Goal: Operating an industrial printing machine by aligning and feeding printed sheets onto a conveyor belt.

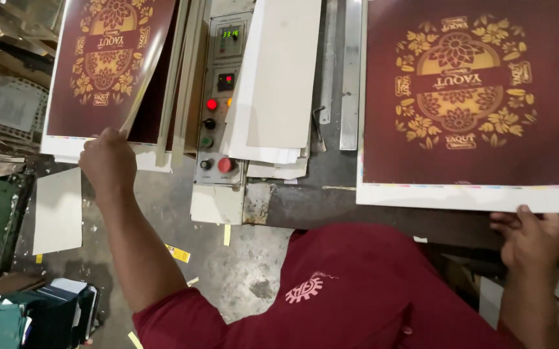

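Grimy print-shop floor around the grey control panel (pixel 220 97): left of it I see my left hand (pixel 107 161) pinching a lifted maroon sheet (pixel 108 61) off its stack, right hand (pixel 530 238) gripping the placed sheet (pixel 473 103) right of it, more sheets apparently remaining.

A maroon printed sheet (pixel 108 64) with gold floral ornament lifts off the left stack, its twin sheet (pixel 473 103) lying flat at right.

maroon printed sheet (pixel 473 103) with gold florals, white border
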